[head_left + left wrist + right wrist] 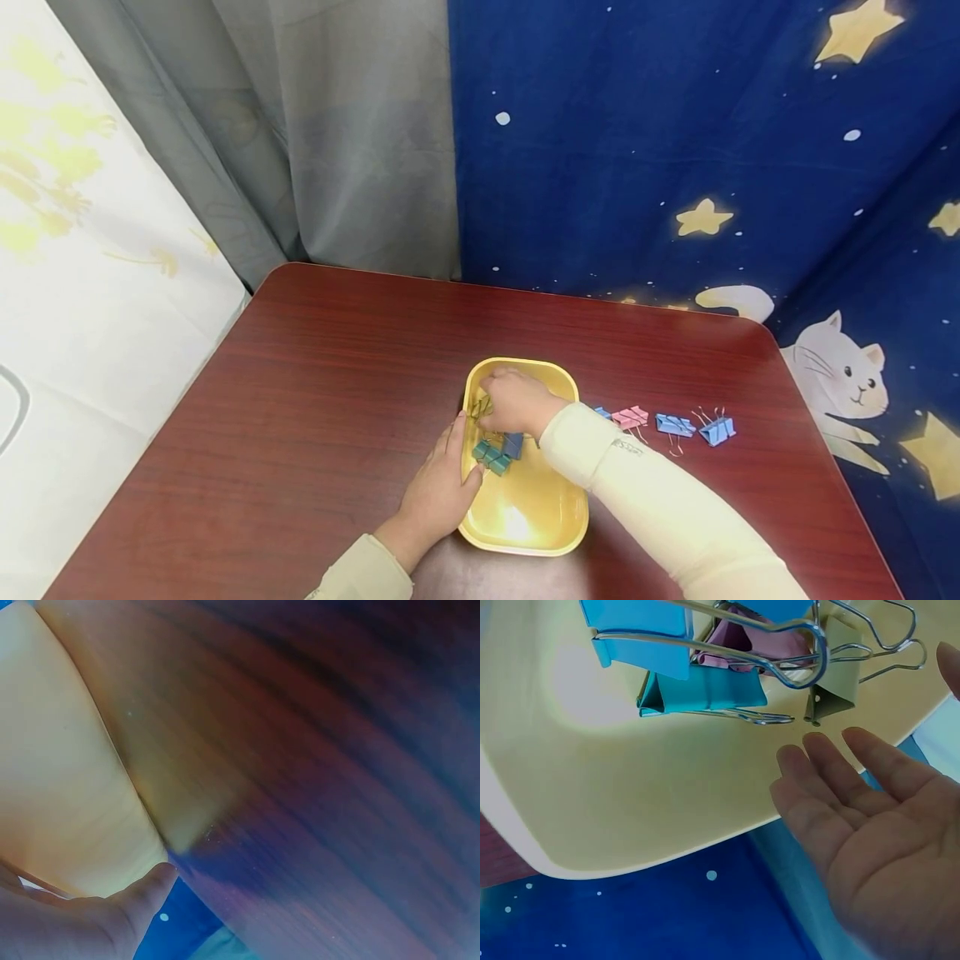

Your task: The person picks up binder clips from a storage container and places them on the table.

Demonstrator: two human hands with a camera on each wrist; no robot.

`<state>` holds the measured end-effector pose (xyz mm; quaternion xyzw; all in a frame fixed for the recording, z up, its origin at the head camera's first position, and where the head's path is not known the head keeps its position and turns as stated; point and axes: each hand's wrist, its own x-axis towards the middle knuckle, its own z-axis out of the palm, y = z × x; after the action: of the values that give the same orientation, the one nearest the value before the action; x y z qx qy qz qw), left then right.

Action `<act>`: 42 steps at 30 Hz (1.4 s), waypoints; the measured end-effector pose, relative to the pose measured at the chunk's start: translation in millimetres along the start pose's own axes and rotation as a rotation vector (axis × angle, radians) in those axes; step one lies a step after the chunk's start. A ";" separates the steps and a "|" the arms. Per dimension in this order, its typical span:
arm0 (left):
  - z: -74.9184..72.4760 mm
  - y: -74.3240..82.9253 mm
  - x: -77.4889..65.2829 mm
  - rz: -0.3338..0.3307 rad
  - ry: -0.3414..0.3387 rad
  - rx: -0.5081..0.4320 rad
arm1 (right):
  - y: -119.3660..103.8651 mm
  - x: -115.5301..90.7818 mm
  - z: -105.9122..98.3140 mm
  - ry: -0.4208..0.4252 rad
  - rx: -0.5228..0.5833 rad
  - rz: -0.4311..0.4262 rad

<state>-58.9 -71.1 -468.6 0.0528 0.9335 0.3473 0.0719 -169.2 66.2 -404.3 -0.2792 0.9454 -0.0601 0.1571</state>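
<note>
A yellow plastic bin (525,546) stands on the table, with binder clips inside it. An olive binder clip (482,407), a teal binder clip (492,458) and a dark blue binder clip (513,445) show in the head view. In the right wrist view a pink binder clip (742,641) lies among them. My left hand (438,487) holds the bin's left side, thumb over the rim and fingers along the outer wall. Inside the far end is my right hand (517,402); its fingers (889,761) are loosely extended beside the clips, with nothing seen held.
Right of the bin, a pink binder clip (630,417) and blue binder clips (717,431) lie in a row on the dark red table (300,400). My right forearm partly covers the row's near side. Grey and blue curtains (600,167) hang behind the table.
</note>
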 end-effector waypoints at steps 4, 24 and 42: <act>-0.7 0.3 -0.5 0.003 0.003 0.002 | -1.0 5.4 1.4 -0.019 -0.022 -0.004; -1.3 0.3 -0.5 -0.002 0.007 -0.013 | -7.2 21.8 11.3 -0.113 -0.039 0.024; -0.4 -0.5 -0.2 -0.004 0.013 -0.008 | -5.2 22.4 10.4 -0.124 -0.010 0.016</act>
<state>-58.9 -71.8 -468.6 0.0482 0.9327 0.3512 0.0669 -180.9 49.4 -419.0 -0.2758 0.9363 -0.0364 0.2146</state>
